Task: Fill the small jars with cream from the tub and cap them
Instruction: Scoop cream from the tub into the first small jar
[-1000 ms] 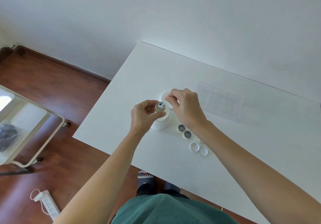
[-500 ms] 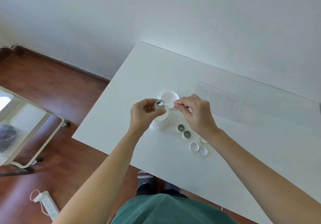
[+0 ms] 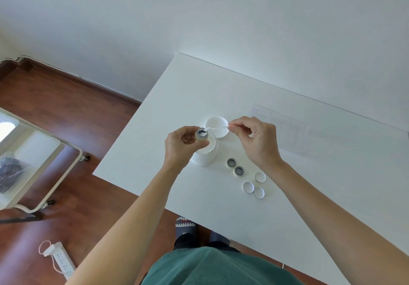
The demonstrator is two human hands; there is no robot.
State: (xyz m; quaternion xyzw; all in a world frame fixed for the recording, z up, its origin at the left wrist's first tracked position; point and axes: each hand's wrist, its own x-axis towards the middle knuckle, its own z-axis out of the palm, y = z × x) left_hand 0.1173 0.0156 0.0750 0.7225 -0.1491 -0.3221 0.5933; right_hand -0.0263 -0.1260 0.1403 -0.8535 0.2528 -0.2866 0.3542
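Pinching a small jar [image 3: 201, 134] over the tub [image 3: 204, 154], left hand [image 3: 182, 146]; right hand [image 3: 257, 140] grips a white spatula [image 3: 218, 128], cream barely visible.

A white tabletop [image 3: 221, 90] stands against a plain pale wall [image 3: 199, 19] in soft daylight. Dark reddish wood flooring [image 3: 66, 107] runs to a brown baseboard [image 3: 99, 81]. A cream wheeled cart [image 3: 44, 152] stands left; a white power strip [image 3: 62, 260] lies on the floor.
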